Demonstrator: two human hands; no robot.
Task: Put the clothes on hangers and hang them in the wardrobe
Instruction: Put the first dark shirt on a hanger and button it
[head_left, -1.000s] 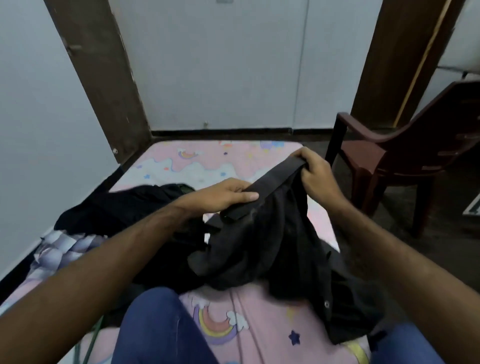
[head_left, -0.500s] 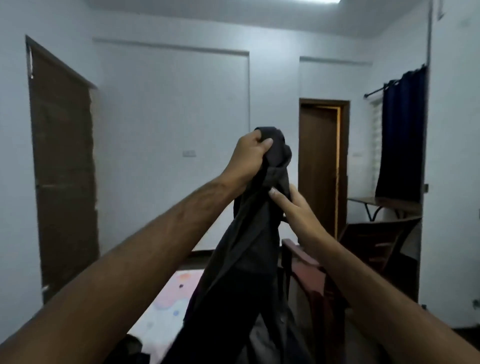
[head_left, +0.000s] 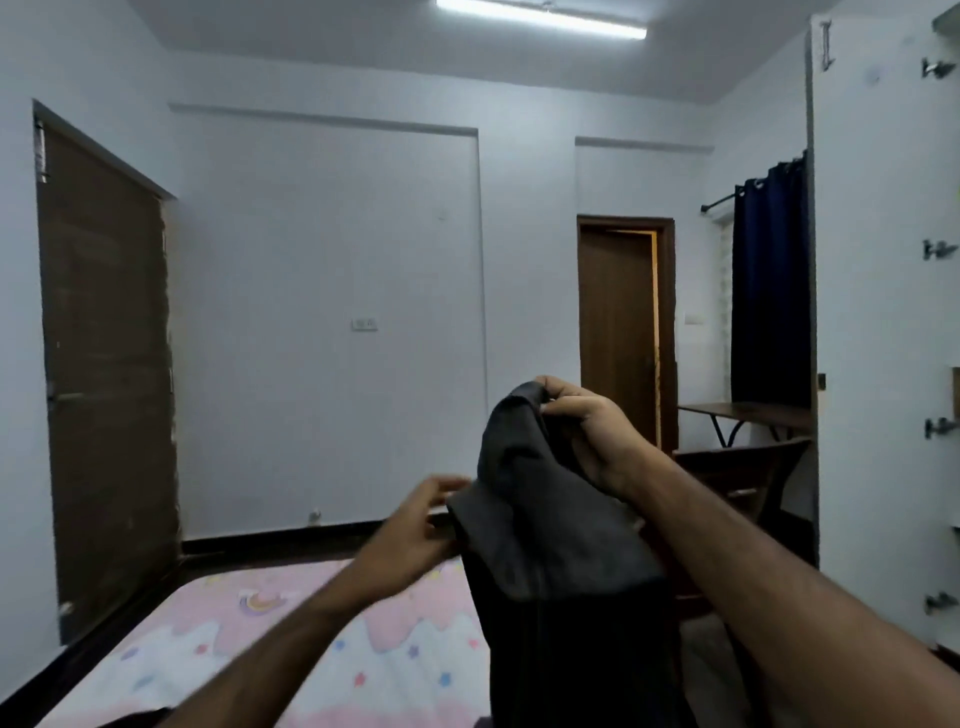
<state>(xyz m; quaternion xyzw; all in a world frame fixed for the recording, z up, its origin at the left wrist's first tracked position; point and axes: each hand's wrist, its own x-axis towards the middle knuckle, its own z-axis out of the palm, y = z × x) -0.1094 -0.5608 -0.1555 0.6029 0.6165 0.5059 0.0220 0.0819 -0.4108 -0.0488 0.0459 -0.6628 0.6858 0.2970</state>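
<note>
Room: white walls, a brown door (head_left: 106, 364) on the left side, a second brown door (head_left: 618, 332) at the back, a dark blue curtain (head_left: 771, 291) beside it, and a long lamp (head_left: 540, 18) on the ceiling.
Bed: a mattress with a pink sheet (head_left: 291, 639) with stars and rainbows lies low in the view, under the left arm.
Table: a small dark table (head_left: 748, 413) stands under the curtain.
Wardrobe: a white wardrobe door (head_left: 883, 332) with metal hinges stands open at the right edge.
Garment: a dark grey garment (head_left: 550, 530) hangs in the air in front of the person, above the bed edge.
Right hand (head_left: 592, 431): fingers curled, it grips the top of the garment.
Left hand (head_left: 415, 530): blurred, fingers loosely spread, its fingertips at the left edge of the garment; I cannot tell if it holds the cloth.
</note>
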